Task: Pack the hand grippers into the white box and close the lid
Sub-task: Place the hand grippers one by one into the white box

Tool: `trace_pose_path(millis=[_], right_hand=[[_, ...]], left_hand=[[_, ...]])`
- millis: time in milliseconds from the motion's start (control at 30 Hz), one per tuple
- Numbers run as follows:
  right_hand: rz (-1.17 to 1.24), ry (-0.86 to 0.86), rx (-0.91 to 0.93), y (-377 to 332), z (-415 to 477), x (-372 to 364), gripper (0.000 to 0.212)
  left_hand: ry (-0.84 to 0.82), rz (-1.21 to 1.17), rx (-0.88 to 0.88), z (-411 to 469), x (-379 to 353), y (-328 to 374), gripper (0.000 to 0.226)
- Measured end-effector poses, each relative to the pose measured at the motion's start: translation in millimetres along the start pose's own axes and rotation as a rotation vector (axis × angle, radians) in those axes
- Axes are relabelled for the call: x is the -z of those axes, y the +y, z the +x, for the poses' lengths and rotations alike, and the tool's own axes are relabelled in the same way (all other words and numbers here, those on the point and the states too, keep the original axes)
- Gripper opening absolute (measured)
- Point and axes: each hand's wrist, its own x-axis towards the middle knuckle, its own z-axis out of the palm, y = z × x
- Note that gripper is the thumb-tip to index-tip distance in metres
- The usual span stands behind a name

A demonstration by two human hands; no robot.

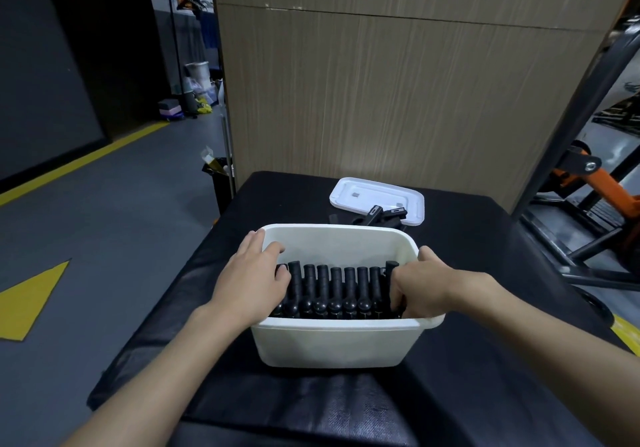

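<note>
Fingers of right hand curled round end hand gripper in white box; left hand flat, fingers loose, on row's other end. Lid off, near desk far edge.

My worktop wears a black cover. Behind it rises a tan wood-grain panel. To my left, grey floor carries a yellow stripe and a yellow arrow. A clothes rack stands far back. Orange-and-black gym equipment sits at my right.
</note>
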Motion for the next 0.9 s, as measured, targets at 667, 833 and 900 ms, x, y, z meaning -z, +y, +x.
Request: trace_pose_path(millis=[667, 833, 900], right_hand=[[-0.015, 0.186, -0.040, 13, 5, -16, 0.092], [0.024, 0.226, -0.052, 9, -1, -14, 0.099], [0.038, 0.229, -0.063, 9, -2, -16, 0.104]], left_hand=[[-0.051, 0.169, -0.163, 10, 3, 35, 0.044], [-0.354, -0.053, -0.315, 43, -32, 99, 0.035], [-0.427, -0.089, -0.275, 60, -48, 107, 0.034]])
